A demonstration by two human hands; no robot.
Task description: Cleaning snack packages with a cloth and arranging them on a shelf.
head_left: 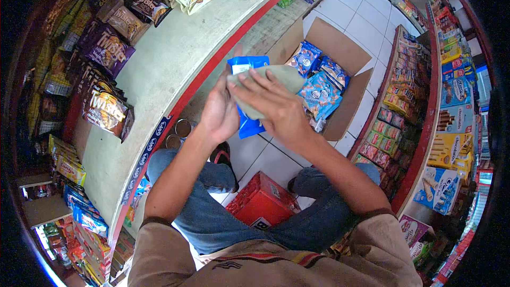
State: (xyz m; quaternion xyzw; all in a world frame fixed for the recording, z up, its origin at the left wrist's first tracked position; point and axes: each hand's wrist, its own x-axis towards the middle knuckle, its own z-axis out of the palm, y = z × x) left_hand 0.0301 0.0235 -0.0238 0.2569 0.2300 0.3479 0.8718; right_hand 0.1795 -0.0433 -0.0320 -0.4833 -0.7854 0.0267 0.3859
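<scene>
A shiny blue snack packet is held up in front of me, with my left hand closed around its left side. My right hand presses a grey-green cloth over the packet's face, its fingers laid across the fabric. The cloth and fingers cover most of the packet; its blue top and bottom ends show. Just beyond my right hand, an open cardboard box stands on the floor with several blue snack packets inside.
A pale shelf top with a red edge curves along my left, bearing brown and purple snack bags. Between my legs is a red box. Shelves of boxed and bagged snacks line the right. White tiles cover the floor.
</scene>
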